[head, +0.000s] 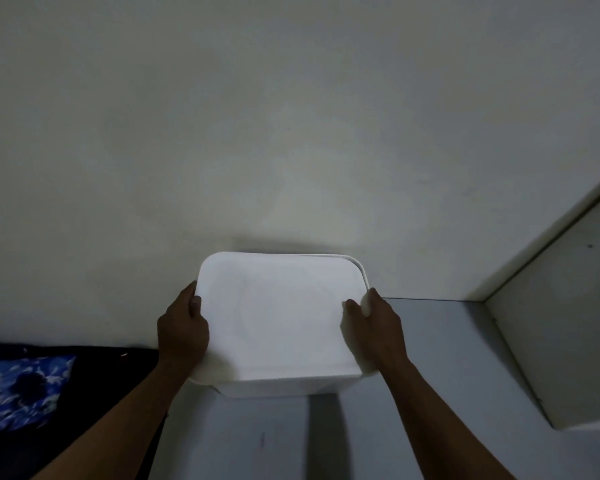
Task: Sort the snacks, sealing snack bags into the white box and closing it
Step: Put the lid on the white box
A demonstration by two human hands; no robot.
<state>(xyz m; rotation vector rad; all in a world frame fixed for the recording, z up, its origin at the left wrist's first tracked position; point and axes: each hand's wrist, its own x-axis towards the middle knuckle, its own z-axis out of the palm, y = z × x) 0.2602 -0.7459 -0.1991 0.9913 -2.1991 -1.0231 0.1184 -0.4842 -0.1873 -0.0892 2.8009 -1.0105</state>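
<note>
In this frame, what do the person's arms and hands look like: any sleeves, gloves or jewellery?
Both hands, left and right, are bare: no gloves, rings or watch visible. The forearms are uncovered to the frame's bottom edge, so no sleeves show. The light is dim, so finer marks cannot be made out.

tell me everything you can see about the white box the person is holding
The white box is a plain, smooth, plastic-looking container with rounded corners and a flat lid on top. The lid looks slightly offset: a thin rim line shows along the far right corner. The left hand and right hand grip its two sides, thumbs on the lid. It sits close to the pale wall, above a grey surface. Its contents are hidden.
</note>
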